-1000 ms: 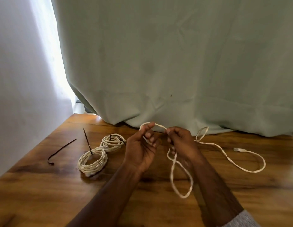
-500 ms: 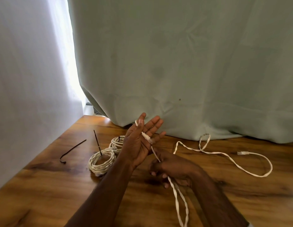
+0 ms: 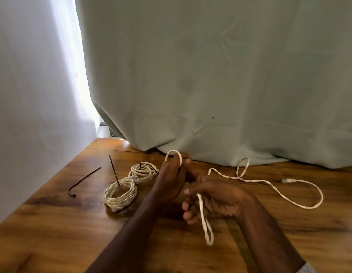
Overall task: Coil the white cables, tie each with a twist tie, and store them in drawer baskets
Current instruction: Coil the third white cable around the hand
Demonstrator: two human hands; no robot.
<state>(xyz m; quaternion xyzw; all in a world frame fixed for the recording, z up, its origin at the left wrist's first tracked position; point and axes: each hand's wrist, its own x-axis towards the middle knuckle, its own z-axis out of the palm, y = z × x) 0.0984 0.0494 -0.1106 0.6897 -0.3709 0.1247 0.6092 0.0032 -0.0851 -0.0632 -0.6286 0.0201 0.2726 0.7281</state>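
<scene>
Two hands are at work over the wooden table (image 3: pixel 53 233), both busy with one loose white cable (image 3: pixel 269 183). The left hand (image 3: pixel 171 180) is raised, fingers curled closed around the cable, and a small arch of it pokes up over the fingertips near the curtain's hem. The right hand (image 3: pixel 216 200) sits lower and just beside it, fingers folded around the same cable, with a narrow doubled loop hanging down out of the fist toward the table edge.

From the hands the rest of that cable trails off to the right across the tabletop, crossing itself once in a little loop near the curtain, then sweeping out in a wide bend and curling back to its white plug end (image 3: pixel 287 180), which lies flat on the wood.

Over to the left, two finished coils lie touching each other. The nearer coil (image 3: pixel 120 196) has a dark twist tie (image 3: pixel 114 170) sticking up out of it at a slant. The farther coil (image 3: pixel 142 172) is bound with a dark tie too. Further left, well apart from both, a spare twist tie (image 3: pixel 83 181) lies on the table, hooked at its near end.

A pale green curtain (image 3: pixel 210 75) hangs behind everything, its hem resting on the tabletop.
</scene>
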